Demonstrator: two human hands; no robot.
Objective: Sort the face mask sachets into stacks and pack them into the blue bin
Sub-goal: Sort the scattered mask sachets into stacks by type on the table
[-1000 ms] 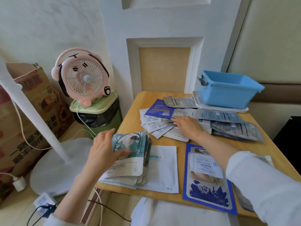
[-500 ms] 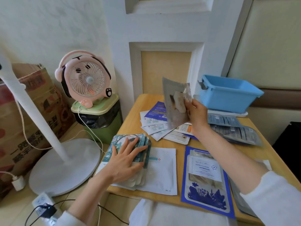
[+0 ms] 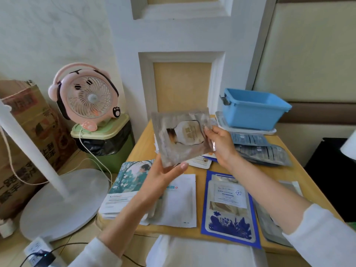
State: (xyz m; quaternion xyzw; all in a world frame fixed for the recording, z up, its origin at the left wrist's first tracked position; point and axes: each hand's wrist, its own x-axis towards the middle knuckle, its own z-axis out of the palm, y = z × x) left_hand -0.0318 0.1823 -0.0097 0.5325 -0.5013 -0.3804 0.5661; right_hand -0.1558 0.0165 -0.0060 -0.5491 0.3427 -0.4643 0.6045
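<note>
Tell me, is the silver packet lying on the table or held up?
Held up: the left hand and right hand pinch the silver packet by its edges above the table.

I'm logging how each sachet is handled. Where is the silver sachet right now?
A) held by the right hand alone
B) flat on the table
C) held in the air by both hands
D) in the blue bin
C: the left hand pinches the lower corner of the silver sachet and the right hand grips its right edge, above the table.
</note>
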